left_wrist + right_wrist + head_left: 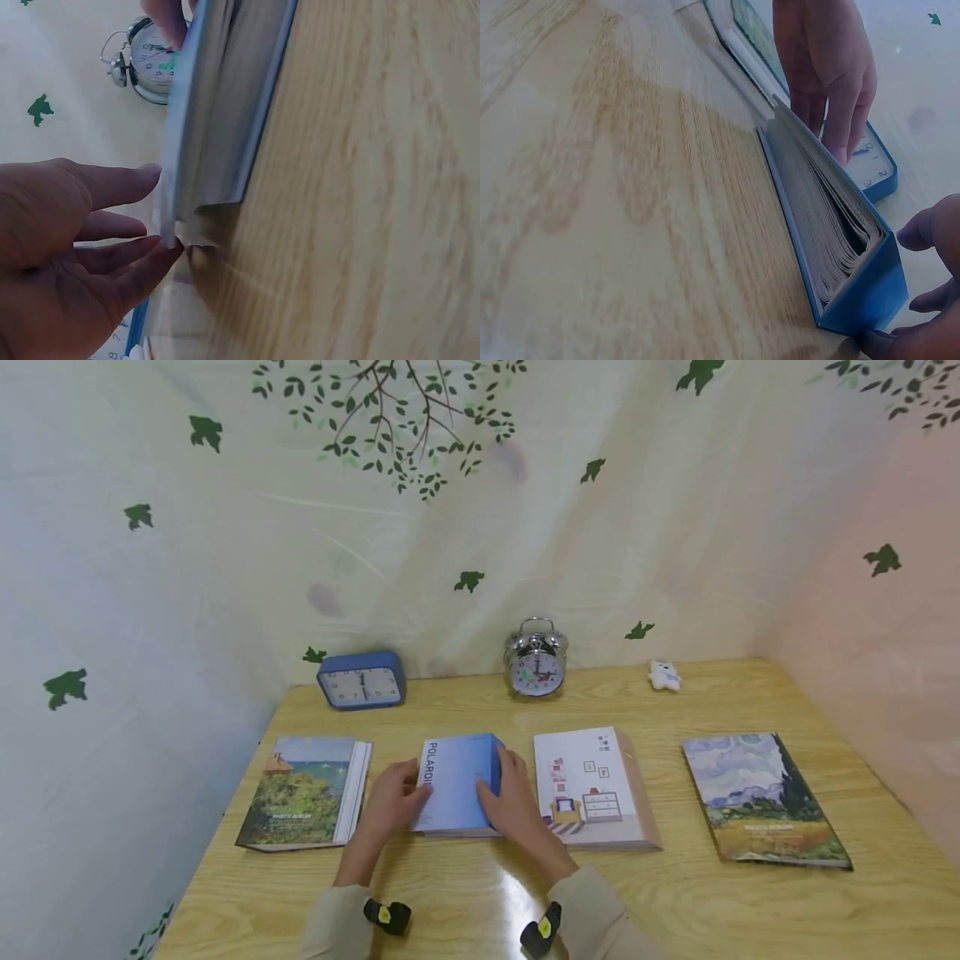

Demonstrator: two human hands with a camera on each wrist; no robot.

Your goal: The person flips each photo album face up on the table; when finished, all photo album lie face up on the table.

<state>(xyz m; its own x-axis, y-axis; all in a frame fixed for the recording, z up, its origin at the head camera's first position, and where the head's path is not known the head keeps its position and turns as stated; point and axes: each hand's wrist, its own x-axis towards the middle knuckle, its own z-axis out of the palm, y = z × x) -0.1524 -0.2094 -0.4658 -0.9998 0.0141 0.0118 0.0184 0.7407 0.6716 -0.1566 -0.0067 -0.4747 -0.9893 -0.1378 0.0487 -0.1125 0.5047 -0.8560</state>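
Note:
A blue album (457, 785) with dark lettering down its left edge lies between my hands on the table, its spine to the right. My left hand (393, 797) pinches the free edge of its cover, thumb on top and fingertips at the edge. In the left wrist view the cover side of the album (187, 112) stands a little apart from the back cover. My right hand (513, 797) holds the spine side, its thumb on the front cover and its fingers along the spine. Page edges of the album (829, 217) show in the right wrist view.
Left lies a landscape photo album (303, 793); right lie a white illustrated album (585, 793) and a painted-cover album (765, 802). Behind stand a blue clock (362, 681), a silver alarm clock (536, 664) and a small white figurine (663, 677). A leaf-printed curtain (420, 577) backs the table.

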